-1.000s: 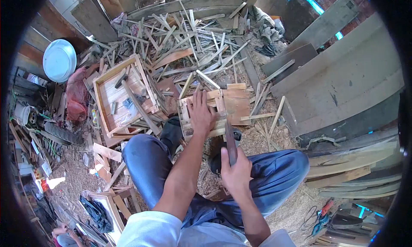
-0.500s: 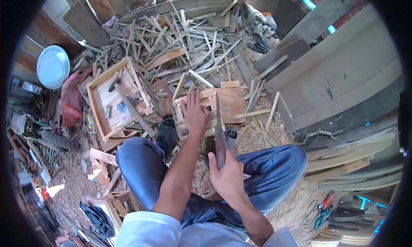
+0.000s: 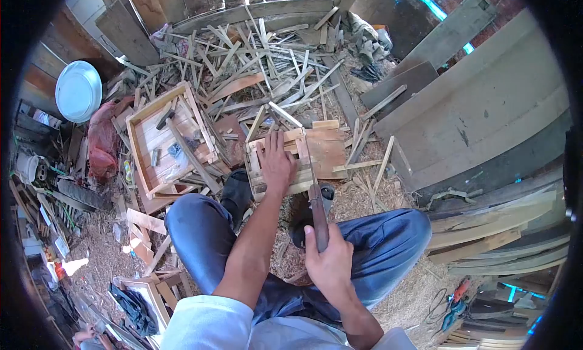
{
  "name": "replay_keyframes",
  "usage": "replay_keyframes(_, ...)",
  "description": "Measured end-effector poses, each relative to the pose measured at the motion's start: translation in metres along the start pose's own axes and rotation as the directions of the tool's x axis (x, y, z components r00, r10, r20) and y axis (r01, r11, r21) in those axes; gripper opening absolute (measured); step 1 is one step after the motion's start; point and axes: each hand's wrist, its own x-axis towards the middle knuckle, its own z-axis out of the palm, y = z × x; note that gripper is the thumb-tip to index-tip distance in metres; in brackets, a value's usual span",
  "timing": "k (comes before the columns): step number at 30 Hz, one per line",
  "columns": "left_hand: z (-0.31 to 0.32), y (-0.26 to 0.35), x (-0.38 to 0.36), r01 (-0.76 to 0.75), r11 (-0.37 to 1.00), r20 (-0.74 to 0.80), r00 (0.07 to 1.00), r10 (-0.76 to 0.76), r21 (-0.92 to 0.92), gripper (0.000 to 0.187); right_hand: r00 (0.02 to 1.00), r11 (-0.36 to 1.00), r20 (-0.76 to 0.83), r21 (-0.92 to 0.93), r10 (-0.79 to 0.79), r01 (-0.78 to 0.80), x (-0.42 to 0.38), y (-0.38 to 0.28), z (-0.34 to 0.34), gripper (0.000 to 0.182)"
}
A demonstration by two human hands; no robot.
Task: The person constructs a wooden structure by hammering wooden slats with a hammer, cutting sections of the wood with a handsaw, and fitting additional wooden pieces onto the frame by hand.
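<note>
A small slatted wooden frame (image 3: 285, 181) lies between my feet. My left hand (image 3: 279, 168) presses on its slats with the fingers spread. My right hand (image 3: 328, 253) is wrapped round the wooden handle of a saw (image 3: 317, 211). The saw's narrow blade points away from me along the frame's right side, seen nearly edge-on. Just right of the blade lies a flat brown board (image 3: 328, 148).
A wooden tray (image 3: 143, 161) at the left holds a hammer (image 3: 172, 126). Scrap sticks (image 3: 261, 58) are heaped beyond the frame. Large panels (image 3: 480, 113) lean at the right, above stacked planks (image 3: 504, 228). A power tool (image 3: 455, 307) lies at the lower right.
The saw and my right hand have shifted slightly right, and less of the blade shows beyond the frame's far edge. My left hand stays on the frame.
</note>
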Motion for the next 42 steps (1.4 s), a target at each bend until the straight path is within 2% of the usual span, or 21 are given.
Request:
replay_keyframes(2,0.000,-0.001,0.002,0.014,0.999,0.017,1.000,-0.014,-0.036,0.061,1.000,1.000,0.003,-0.027,0.004,-0.004,-0.001,0.000,-0.005,0.031)
replay_keyframes(12,-0.004,0.000,0.002,0.032,0.999,0.034,0.999,-0.032,-0.024,0.061,0.997,0.997,-0.071,0.077,0.015,-0.010,0.009,0.004,-0.005,0.031)
replay_keyframes(19,-0.004,0.001,0.002,0.031,0.999,0.042,0.999,-0.031,-0.005,0.061,0.999,1.000,-0.043,0.019,-0.008,0.009,0.018,0.003,0.006,0.032)
replay_keyframes(24,-0.007,0.005,0.003,0.049,0.998,0.072,0.996,-0.046,-0.038,0.061,0.985,0.992,-0.119,-0.015,-0.129,0.128,0.050,0.020,0.038,0.029)
replay_keyframes(29,-0.010,0.003,0.002,0.021,0.999,0.031,0.999,-0.019,-0.037,0.060,0.999,0.999,-0.001,0.036,-0.033,0.033,0.020,-0.005,0.010,0.028)
replay_keyframes(32,-0.010,0.006,0.002,0.027,0.999,0.033,0.999,-0.026,-0.034,0.060,0.993,0.995,-0.066,-0.002,-0.097,0.097,0.047,0.021,0.031,0.029)
replay_keyframes(35,-0.007,0.006,0.002,0.020,0.999,0.020,1.000,-0.019,-0.038,0.060,0.998,0.997,-0.032,0.052,-0.057,0.058,0.058,0.015,0.032,0.031)
replay_keyframes(38,-0.004,0.001,0.002,0.014,1.000,0.007,1.000,-0.014,-0.015,0.060,0.999,0.999,-0.047,0.034,-0.028,0.029,0.021,-0.002,0.016,0.029)
replay_keyframes(40,-0.004,0.002,0.003,0.006,1.000,0.011,1.000,-0.006,-0.003,0.060,0.999,0.995,-0.032,0.101,0.005,-0.001,0.017,0.000,0.018,0.029)
replay_keyframes(42,-0.006,0.002,0.004,0.004,1.000,-0.002,1.000,-0.004,0.010,0.060,0.987,0.995,-0.127,-0.006,-0.102,0.102,0.037,0.018,0.039,0.030)
